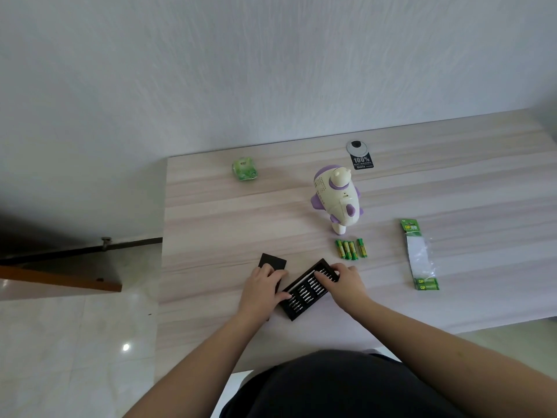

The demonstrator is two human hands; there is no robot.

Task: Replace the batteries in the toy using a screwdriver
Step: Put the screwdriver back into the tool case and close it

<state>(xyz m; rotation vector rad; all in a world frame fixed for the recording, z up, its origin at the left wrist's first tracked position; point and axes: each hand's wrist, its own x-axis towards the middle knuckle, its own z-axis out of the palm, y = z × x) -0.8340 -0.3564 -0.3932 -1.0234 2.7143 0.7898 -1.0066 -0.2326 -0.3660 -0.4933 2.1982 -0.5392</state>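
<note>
A white and purple toy lies on the wooden table. Several green batteries lie loose just in front of it. Near the table's front edge sits a black screwdriver bit tray with rows of metal bits, and beside it on the left is its black cover. My left hand holds the cover, fingers over its top and thumb reaching to the tray's edge. My right hand grips the tray's far end, fingertips curled over the bits. No screwdriver handle is visible.
An opened green battery pack lies to the right. A green tissue packet sits at the back left, and a round cable grommet with a black label at the back. The table's left edge drops to a tiled floor.
</note>
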